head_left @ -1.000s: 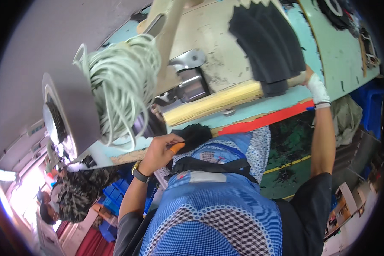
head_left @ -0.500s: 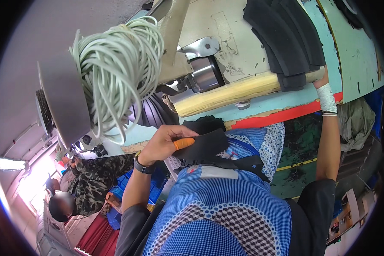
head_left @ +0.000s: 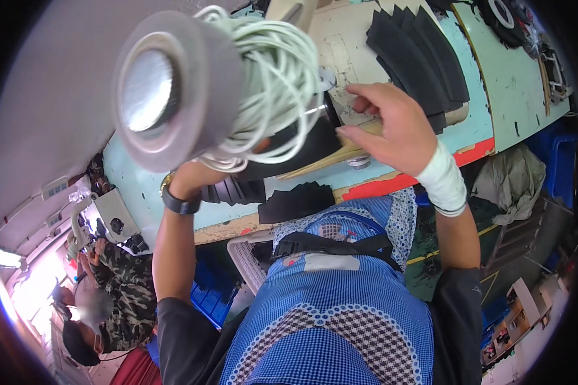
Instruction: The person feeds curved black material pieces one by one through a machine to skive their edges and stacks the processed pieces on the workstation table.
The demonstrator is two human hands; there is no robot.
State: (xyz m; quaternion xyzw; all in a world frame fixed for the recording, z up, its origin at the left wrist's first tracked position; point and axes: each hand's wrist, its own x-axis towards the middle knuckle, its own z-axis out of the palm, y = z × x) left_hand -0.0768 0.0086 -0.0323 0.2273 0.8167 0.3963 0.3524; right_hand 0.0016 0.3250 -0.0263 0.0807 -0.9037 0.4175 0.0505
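Observation:
My left hand (head_left: 202, 176) is at the sewing machine, its fingers mostly hidden behind a bundle of white cord (head_left: 273, 83). A dark curved piece of black fabric (head_left: 305, 146) extends from it over the yellowish padded bar (head_left: 324, 162). To the right, my right hand (head_left: 392, 128) hovers above the bar, thumb and fingers apart, holding nothing. White wrapping covers that wrist. Beyond it lie several overlapping black fabric strips (head_left: 420, 64). A small pile of black pieces (head_left: 297, 202) rests at the table's front edge, and more black strips (head_left: 234, 191) lie beside my left wrist.
A round grey lamp-like fixture (head_left: 180, 90) hangs close at upper left, blocking part of the machine. A white basket (head_left: 247, 260) and blue crate (head_left: 212, 292) stand below the table (head_left: 205, 231). Another person (head_left: 128, 282) in camouflage works at far left.
My left hand has moved up and left from the front pile to the machine with a black piece. My right hand has come off the far strips, leftward. The view has shifted.

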